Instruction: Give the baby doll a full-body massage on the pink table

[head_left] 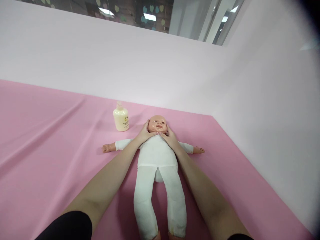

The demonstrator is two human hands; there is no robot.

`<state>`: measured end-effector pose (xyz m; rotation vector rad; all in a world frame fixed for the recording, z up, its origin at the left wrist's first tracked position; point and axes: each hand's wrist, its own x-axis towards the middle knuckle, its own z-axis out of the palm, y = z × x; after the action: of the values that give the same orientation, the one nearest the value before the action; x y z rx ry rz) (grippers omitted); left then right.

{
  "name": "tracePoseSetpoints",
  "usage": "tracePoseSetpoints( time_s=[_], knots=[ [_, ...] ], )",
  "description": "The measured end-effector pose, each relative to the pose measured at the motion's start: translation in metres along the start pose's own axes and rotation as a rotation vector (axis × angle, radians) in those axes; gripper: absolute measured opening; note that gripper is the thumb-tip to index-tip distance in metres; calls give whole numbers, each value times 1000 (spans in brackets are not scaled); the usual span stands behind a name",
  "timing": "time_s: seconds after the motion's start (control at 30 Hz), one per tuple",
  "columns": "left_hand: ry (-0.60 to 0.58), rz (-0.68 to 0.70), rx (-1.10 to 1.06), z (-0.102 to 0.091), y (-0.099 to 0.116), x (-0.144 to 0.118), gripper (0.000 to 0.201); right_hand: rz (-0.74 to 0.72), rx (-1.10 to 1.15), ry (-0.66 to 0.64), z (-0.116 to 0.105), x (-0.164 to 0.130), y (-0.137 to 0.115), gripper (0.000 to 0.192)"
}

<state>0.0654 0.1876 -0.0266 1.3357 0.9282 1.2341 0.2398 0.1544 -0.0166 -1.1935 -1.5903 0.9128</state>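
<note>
A baby doll [158, 150] with a white cloth body lies on its back, its arms spread and its legs pointing toward me. My left hand [146, 133] cups the left side of the doll's head and neck, the thumb reaching across under the chin. On the other side my right hand [171, 135] does the same, and the two thumbs nearly meet at the throat. Most of my fingers are hidden beside and behind the head. Left of the head, apart from my hands, a pale yellow pump bottle [121, 119] stands upright.
The doll and bottle rest on a pink padded surface [62, 140] with wrinkles at the left. A white wall [112, 63] runs along the back and another closes in on the right. Above the back wall is a window [135, 11] with reflected lights and heart shapes.
</note>
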Motion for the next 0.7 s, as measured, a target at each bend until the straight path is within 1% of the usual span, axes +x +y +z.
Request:
tracePoseSetpoints(
  time_s=[0.1, 0.33, 0.53, 0.7],
  knots=[
    [0, -9, -30, 1, 2, -1, 121, 2, 16, -9, 0, -1, -1, 79],
    [-29, -46, -75, -3, 7, -3, 121, 23, 21, 18, 0, -1, -1, 79],
    [-33, -90, -90, -4, 10, -4, 110, 29, 36, 21, 0, 0, -2, 76],
    [-4, -97, -105, -5, 4, 3, 100, 37, 40, 43, -1, 2, 1, 71]
  ],
)
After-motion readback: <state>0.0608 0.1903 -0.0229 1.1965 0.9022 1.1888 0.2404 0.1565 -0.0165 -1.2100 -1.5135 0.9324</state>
